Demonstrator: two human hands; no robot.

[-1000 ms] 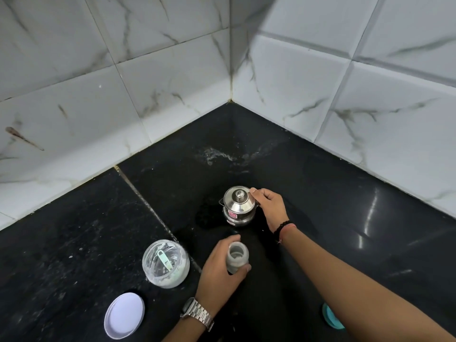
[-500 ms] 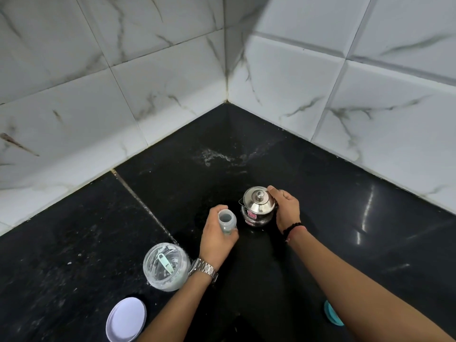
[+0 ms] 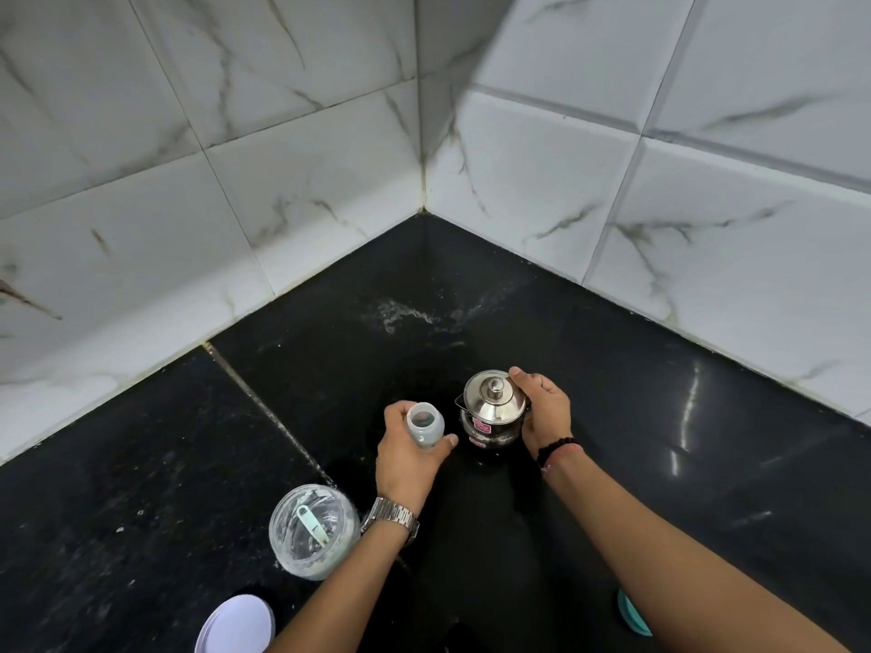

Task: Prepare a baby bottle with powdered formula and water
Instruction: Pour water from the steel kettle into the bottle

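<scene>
My left hand point(image 3: 409, 452) grips a small open baby bottle point(image 3: 425, 423), held upright just left of a small steel kettle point(image 3: 494, 410) with a knobbed lid. My right hand point(image 3: 542, 410) wraps around the kettle's right side, fingers curled at its handle, thumb near the lid's rim. The kettle stands on the black counter point(image 3: 660, 440). Near my left wrist stands an open clear jar point(image 3: 312, 530) of white powder with a pale green scoop inside.
The jar's white lid point(image 3: 235, 625) lies at the bottom edge, left of my left forearm. A teal round piece point(image 3: 634, 612) peeks out beside my right forearm. White marble-tiled walls point(image 3: 330, 157) close the corner behind; a pale smear marks the counter near it.
My left hand carried the bottle up from near the jar to beside the kettle. The kettle and my right hand have shifted slightly right in view.
</scene>
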